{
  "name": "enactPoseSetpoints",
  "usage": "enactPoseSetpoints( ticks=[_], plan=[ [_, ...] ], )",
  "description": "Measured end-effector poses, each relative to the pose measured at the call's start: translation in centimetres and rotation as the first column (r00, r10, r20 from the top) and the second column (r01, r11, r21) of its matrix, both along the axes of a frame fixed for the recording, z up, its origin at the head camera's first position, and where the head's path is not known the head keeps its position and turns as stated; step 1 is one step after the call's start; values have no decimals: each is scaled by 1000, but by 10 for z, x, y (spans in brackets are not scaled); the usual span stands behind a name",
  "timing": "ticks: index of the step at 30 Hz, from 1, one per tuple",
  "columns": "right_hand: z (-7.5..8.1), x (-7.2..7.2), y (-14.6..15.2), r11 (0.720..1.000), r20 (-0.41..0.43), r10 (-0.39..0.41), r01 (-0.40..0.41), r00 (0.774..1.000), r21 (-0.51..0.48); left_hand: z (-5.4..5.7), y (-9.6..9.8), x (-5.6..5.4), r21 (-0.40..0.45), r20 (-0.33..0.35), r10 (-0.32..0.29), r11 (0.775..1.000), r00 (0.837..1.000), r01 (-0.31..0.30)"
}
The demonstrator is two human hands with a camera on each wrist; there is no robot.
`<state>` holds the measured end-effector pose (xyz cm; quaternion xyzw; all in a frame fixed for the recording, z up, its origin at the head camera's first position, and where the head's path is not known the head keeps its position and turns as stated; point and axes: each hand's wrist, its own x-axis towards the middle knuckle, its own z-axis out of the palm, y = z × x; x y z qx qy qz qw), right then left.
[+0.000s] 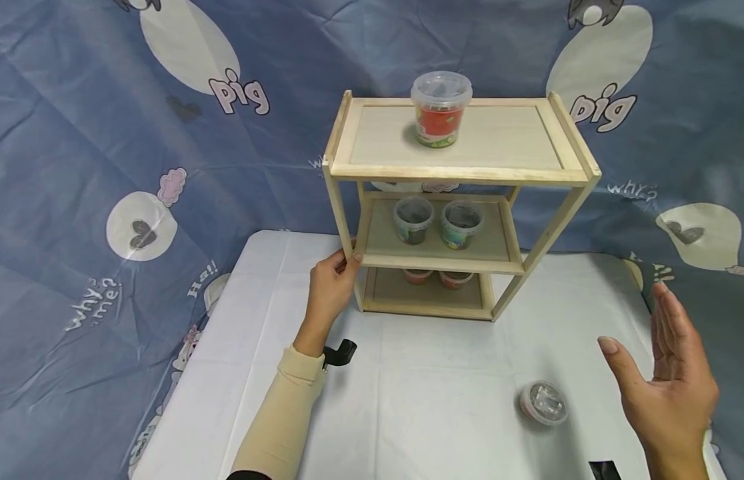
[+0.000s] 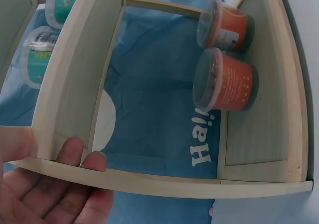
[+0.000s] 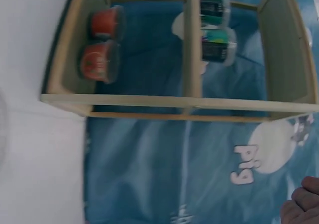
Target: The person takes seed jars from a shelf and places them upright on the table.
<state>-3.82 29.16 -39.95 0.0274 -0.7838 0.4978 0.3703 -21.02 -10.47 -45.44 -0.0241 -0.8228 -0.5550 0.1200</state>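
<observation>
My left hand grips the front left post of a small three-tier wooden shelf. In the left wrist view its fingers curl round the pale post beside the middle board. Over the table's right side, my right hand is held up in the air with straight fingers and the thumb spread apart, holding nothing. Nearest to it, a small clear-lidded round tub sits on the table. A taller tub with a red label stands upright on the top board.
Two green-labelled tubs stand on the middle board. On the bottom board are two orange-red tubs, partly hidden from the head view. The shelf rests on a white-covered table, against a blue printed cloth.
</observation>
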Motion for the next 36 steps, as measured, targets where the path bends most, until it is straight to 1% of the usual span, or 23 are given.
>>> enactPoseSetpoints(
  ticks=[2, 6, 11, 14, 19, 21, 25, 31, 36],
  plan=[
    [10, -4, -3, 999, -50, 35, -35, 998, -1, 0, 0, 0, 2, -1, 4, 1000, 1000, -4],
    [26, -7, -7, 999, -97, 53, -52, 994, 16, 1, 1, -1, 4, 1, -5, 1000, 1000, 5],
    [33, -10, -4, 998, -105, 40, -34, 994, 61, 2, 0, -1, -6, 4, -1, 1000, 1000, 1],
    [37, -12, -2, 996, -117, 46, -36, 992, 85, 2, 0, -1, -5, -1, 2, 1000, 1000, -2],
    [45, -19, -4, 992, -187, 85, -66, 979, 104, 2, -1, -1, 7, -11, 3, 1000, 1000, -3],
    [50, -21, -4, 992, -181, 86, -67, 980, 110, 2, -1, -2, 7, -14, 5, 1000, 1000, -5],
    [62, -27, -3, 990, -122, 62, -45, 991, 132, 1, -2, -2, 10, -16, 11, 1000, 1000, -11],
    [78, -39, -6, 994, -125, 12, 2, 992, 107, -2, -2, -3, 9, -7, 14, 1000, 1000, -13],
    [89, -44, -10, 991, -112, -52, 65, 992, 113, -3, 0, -2, 8, -12, 10, 1000, 1000, -10]
  ],
)
